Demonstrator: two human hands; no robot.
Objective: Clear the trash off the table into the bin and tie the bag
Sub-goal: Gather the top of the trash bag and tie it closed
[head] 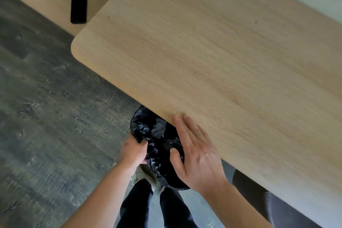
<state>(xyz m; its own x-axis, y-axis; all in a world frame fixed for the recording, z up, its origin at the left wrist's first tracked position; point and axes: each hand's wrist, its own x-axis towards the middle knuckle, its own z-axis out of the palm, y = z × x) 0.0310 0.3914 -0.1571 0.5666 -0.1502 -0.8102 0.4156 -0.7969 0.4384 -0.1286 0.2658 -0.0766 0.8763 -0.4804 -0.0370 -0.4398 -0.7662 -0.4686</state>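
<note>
A bin lined with a black plastic bag stands on the floor, partly tucked under the near edge of the light wooden table. Something grey and crumpled lies inside the bag. My left hand grips the bag's rim on the left side. My right hand hovers over the bag's right side with fingers spread; its fingertips reach onto the table edge and its thumb touches the plastic. The bin's own body is hidden by the bag and my hands.
A black phone-like slab lies on a second wooden table at the upper left. Dark wood-grain floor fills the left side. My legs and a shoe show below the bin. A dark chair seat sits at the lower right.
</note>
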